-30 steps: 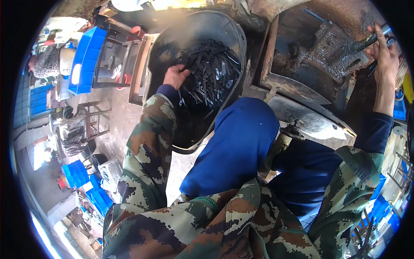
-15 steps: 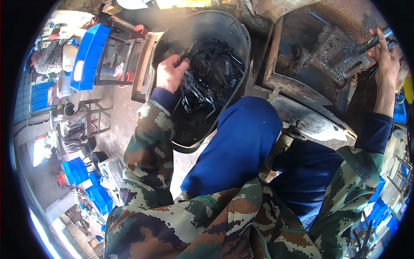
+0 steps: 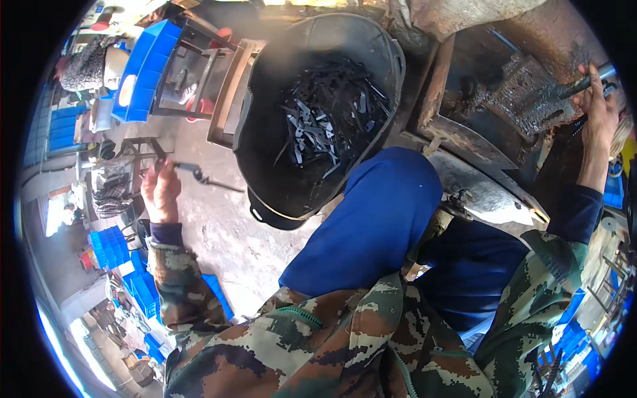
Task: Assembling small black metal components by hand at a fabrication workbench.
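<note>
— Where is your left hand (image 3: 160,192) right now?

— Out to your left, over the concrete floor (image 3: 225,232), well clear of the black bucket (image 3: 265,132). Your fingers are closed around one end of a thin dark metal piece (image 3: 199,176), which sticks out from your fist toward the bucket's outer wall, with its far tip near that wall but not touching it.

— How is that arm set?

— Your camouflage sleeve (image 3: 176,278) runs up from the lower edge, elbow bent, the wrist raised and the back of the hand turned toward you.

— And the bucket?

— It leans beside your blue-clad knee (image 3: 371,225), with a heap of dark metal strips (image 3: 328,119) lying against its far inner wall.

— Your right hand (image 3: 597,109)?

— It is stretched up at the right edge, wrapped around the metal lever handle (image 3: 584,83) of the rusty press machine (image 3: 517,106). The forearm stands nearly straight, and the blue cuff (image 3: 574,212) shows below the wrist.
</note>
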The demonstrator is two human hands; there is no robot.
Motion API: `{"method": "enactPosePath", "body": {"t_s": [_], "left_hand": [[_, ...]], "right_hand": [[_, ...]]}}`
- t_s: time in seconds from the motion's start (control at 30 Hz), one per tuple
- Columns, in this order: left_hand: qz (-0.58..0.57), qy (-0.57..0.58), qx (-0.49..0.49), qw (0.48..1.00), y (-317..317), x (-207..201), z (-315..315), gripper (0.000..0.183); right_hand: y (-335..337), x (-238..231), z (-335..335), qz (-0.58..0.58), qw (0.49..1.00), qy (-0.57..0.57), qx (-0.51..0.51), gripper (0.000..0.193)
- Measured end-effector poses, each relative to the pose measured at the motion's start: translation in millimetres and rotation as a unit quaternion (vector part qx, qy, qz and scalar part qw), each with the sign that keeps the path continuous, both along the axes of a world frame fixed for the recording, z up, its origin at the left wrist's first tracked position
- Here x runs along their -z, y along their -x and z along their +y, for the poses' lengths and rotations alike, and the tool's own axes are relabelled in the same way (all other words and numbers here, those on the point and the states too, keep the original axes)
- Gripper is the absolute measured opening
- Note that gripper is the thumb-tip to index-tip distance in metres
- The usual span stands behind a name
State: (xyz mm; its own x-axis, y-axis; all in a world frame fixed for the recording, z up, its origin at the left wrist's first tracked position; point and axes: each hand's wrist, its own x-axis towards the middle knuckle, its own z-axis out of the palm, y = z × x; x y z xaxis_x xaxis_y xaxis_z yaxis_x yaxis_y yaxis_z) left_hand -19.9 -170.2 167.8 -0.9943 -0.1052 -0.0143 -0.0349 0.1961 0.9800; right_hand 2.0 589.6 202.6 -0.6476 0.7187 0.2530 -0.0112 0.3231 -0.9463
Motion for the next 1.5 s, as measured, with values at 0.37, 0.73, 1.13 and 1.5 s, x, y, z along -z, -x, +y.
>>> {"method": "enactPosePath", "body": {"t_s": [0.37, 0.73, 1.13, 1.5], "left_hand": [[-0.148, 0.260, -0.107, 0.948, -38.7, 103.3, -55.8, 0.020], [-0.009, 0.071, 0.110, 0.991, -16.2, 46.3, 137.5, 0.022], [0.078, 0.397, 0.458, 0.792, 7.7, 149.6, 178.1, 0.009], [0.056, 0.468, 0.439, 0.765, -4.7, 130.4, 166.9, 0.014]], "right_hand": [[-1.1, -6.4, 4.6, -0.068, 0.997, -0.043, -0.005, 0.051], [-1.9, -11.1, -16.2, -0.039, 0.999, -0.022, -0.005, 0.038], [-0.8, -3.5, -4.8, -0.024, 1.000, -0.010, 0.010, 0.035], [-1.5, -3.7, 0.8, -0.022, 0.999, -0.016, -0.027, 0.044]]}}
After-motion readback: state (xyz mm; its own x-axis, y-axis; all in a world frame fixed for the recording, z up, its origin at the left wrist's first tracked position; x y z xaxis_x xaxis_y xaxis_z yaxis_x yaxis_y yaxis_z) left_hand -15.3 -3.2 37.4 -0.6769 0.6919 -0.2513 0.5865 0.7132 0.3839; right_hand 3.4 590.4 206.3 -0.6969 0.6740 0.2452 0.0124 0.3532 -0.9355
